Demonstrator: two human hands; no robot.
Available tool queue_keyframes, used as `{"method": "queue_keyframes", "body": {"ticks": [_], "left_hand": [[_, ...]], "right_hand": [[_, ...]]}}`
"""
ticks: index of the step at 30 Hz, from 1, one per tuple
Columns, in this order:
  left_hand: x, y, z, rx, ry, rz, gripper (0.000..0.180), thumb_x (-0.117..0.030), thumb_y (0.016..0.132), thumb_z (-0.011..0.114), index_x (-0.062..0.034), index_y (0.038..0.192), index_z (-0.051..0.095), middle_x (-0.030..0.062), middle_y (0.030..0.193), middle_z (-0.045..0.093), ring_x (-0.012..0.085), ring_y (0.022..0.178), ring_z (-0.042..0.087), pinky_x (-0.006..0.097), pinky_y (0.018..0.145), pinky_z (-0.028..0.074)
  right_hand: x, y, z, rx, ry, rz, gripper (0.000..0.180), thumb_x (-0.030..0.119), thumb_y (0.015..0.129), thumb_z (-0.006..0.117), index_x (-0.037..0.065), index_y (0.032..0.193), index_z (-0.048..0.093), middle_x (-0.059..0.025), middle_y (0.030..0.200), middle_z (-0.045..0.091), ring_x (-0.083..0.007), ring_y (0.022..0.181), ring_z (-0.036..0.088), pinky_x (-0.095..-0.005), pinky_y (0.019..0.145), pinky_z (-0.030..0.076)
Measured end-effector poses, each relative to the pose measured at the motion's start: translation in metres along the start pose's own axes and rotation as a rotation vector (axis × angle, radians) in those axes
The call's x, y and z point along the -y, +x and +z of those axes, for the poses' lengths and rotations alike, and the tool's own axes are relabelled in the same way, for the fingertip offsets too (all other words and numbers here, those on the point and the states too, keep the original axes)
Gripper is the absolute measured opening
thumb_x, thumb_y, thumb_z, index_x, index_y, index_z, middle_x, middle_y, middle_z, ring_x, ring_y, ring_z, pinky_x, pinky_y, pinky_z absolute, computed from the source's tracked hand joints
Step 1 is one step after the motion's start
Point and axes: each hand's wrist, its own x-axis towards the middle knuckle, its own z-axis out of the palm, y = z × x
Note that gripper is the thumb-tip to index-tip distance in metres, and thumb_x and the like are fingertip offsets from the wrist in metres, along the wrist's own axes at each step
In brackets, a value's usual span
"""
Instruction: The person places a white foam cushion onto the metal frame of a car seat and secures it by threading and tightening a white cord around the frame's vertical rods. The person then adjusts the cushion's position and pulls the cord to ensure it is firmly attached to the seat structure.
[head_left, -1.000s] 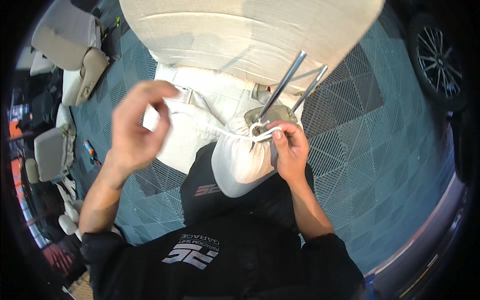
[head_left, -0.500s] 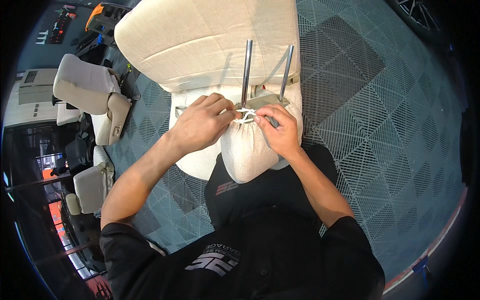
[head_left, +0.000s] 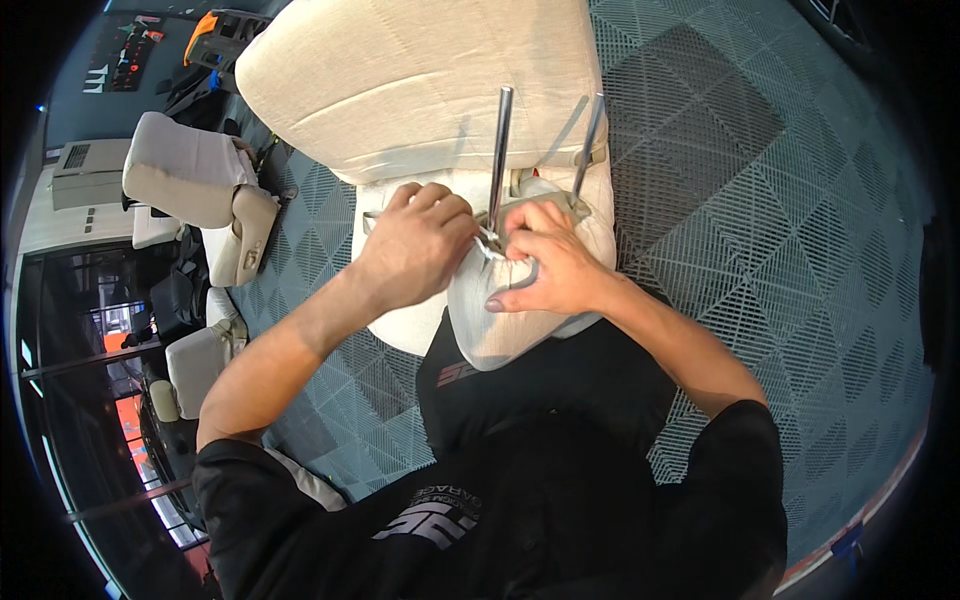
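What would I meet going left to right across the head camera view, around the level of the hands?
Pale background seat → left hand → metal rod between the hands → right hand → dark floor patch.

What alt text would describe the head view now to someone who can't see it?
A person's left hand and right hand work at a thin white cord on a cream fabric-covered headrest with two shiny metal posts; beyond it stands a cream fabric car seat.
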Motion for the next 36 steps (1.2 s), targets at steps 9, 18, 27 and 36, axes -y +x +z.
{"method": "queue_keyframes", "body": {"ticks": [9, 18, 27, 36], "left_hand": [[0.011, -0.012, 0.009, 0.016, -0.33, -0.064, 0.017, -0.008, 0.088, 0.069, -0.0021, 0.103, 0.065, 0.013, 0.11, 0.063, 0.032, 0.109, 0.06, 0.042, 0.093, 0.051], [0.021, -0.009, 0.004, -0.031, -0.29, 0.107, 0.019, -0.004, 0.084, 0.065, -0.002, 0.102, 0.061, 0.017, 0.118, 0.059, 0.0372, 0.107, 0.059, 0.044, 0.093, 0.05], [0.017, 0.013, 0.009, -0.042, -0.721, 0.049, 0.015, -0.006, 0.09, 0.067, -0.006, 0.105, 0.07, 0.0152, 0.094, 0.069, 0.0358, 0.093, 0.065, 0.044, 0.085, 0.052], [0.019, 0.016, 0.033, -0.011, -0.811, -0.109, 0.01, -0.011, 0.089, 0.074, -0.0044, 0.097, 0.073, 0.0136, 0.095, 0.073, 0.0302, 0.091, 0.07, 0.038, 0.081, 0.055]], "right_hand": [[0.025, -0.007, -0.002, -0.205, -0.042, 0.187, 0.064, 0.032, 0.07, 0.092, 0.005, 0.117, 0.059, -0.0163, 0.123, 0.055, -0.0352, 0.122, 0.054, -0.0417, 0.105, 0.044], [0.036, 0.005, 0.012, -0.076, -0.23, 0.216, 0.065, 0.048, 0.064, 0.092, 0.006, 0.099, 0.057, -0.0126, 0.109, 0.054, -0.0331, 0.108, 0.049, -0.0424, 0.096, 0.041], [0.04, -0.019, 0.031, -0.356, -0.137, 0.129, 0.052, 0.033, 0.069, 0.09, 0.006, 0.094, 0.053, -0.0104, 0.096, 0.052, -0.0333, 0.096, 0.049, -0.0451, 0.088, 0.041], [0.047, -0.03, 0.057, -0.587, -0.067, 0.097, 0.04, 0.016, 0.081, 0.078, 0.002, 0.115, 0.061, -0.0129, 0.102, 0.057, -0.0339, 0.102, 0.054, -0.0493, 0.094, 0.04]]}}
